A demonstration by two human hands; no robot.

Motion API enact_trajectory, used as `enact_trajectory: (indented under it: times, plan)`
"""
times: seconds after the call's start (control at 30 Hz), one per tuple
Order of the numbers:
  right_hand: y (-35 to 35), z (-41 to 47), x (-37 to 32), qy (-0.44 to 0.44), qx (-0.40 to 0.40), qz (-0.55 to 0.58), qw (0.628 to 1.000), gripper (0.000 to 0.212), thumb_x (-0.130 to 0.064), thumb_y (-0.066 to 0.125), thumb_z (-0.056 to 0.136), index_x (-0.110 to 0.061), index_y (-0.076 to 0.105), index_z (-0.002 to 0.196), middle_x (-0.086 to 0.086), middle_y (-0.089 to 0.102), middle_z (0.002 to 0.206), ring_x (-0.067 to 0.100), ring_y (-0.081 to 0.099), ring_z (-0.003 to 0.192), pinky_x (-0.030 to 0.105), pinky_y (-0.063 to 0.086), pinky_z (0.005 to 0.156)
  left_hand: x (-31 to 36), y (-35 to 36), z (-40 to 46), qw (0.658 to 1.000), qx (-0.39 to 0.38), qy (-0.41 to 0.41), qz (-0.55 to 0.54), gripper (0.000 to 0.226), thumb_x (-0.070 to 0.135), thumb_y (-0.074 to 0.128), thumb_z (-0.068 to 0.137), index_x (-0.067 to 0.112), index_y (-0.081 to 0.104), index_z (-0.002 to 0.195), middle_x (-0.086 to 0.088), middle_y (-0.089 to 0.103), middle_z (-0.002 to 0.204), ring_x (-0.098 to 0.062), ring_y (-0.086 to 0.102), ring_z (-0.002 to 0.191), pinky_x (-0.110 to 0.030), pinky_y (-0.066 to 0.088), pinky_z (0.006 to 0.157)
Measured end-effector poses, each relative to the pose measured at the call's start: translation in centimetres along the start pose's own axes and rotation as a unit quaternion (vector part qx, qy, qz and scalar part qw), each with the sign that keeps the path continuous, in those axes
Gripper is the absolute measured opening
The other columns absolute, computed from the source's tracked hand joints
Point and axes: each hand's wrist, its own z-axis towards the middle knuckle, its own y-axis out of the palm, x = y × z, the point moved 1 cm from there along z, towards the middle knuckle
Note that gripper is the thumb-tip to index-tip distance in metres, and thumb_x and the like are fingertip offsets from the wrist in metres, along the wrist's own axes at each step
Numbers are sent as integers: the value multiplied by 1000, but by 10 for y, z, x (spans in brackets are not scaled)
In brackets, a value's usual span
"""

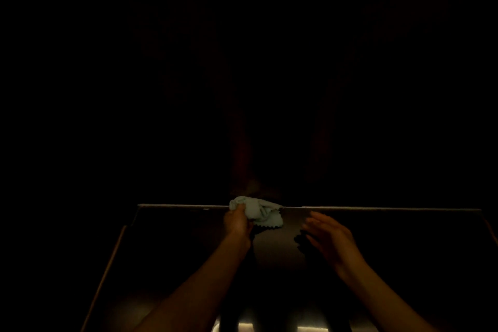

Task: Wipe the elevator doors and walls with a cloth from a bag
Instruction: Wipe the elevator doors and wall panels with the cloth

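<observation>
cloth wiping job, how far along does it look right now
Done: the pale green scalloped-edge cloth is out and bunched in the left hand. In hand: it is pressed at the thin bright edge atop a dark reflective panel, while the right hand is open, fingers spread beside it. Left: the frame is too dark to tell which surfaces are already clean.

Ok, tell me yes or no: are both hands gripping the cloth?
No. Only the left hand grips the pale cloth; the right hand is open, off to its side.
</observation>
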Motion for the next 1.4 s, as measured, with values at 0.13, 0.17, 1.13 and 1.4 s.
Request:
enact_trajectory:
  times: [0.13, 0.17, 1.13, 1.4]
  plan:
    - [3, -10, 13, 25, -1, -4, 1000, 27, 1, 41, 92, -4, 56, 114, 10, 63, 93, 18, 62, 82, 27, 45, 68, 9, -9, 6, 997, 67, 38, -14, 38, 19, 48, 94, -5, 50, 125, -24, 57, 121, -38, 58, 105, -44, 49, 87]
    - [7, -13, 17, 31, -4, -9, 999, 27, 1, 40, 92, -4, 55, 114, 10, 63, 92, 19, 61, 82, 27, 44, 68, 10, -10, 6, 997, 68, 43, -13, 39, 20, 48, 95, -4, 50, 125, -24, 57, 122, -39, 57, 107, -45, 49, 91]
    - [76, -46, 15, 13, -59, -125, 990, 25, 2, 45, 91, -3, 57, 112, 9, 61, 87, 22, 59, 78, 26, 44, 68, 86, -85, 48, 967, 219, 77, -108, 51, 25, 46, 97, 1, 31, 139, -23, 44, 138, -37, 50, 119, -48, 42, 101]
    - [103, -45, 10, -6, -88, -155, 984, 23, 3, 44, 91, -5, 60, 105, 7, 59, 81, 18, 56, 68, 22, 47, 60, 131, -114, 22, 924, 303, 217, -83, 47, 23, 35, 102, -1, 24, 141, -18, 35, 145, -30, 40, 130, -31, 33, 98]
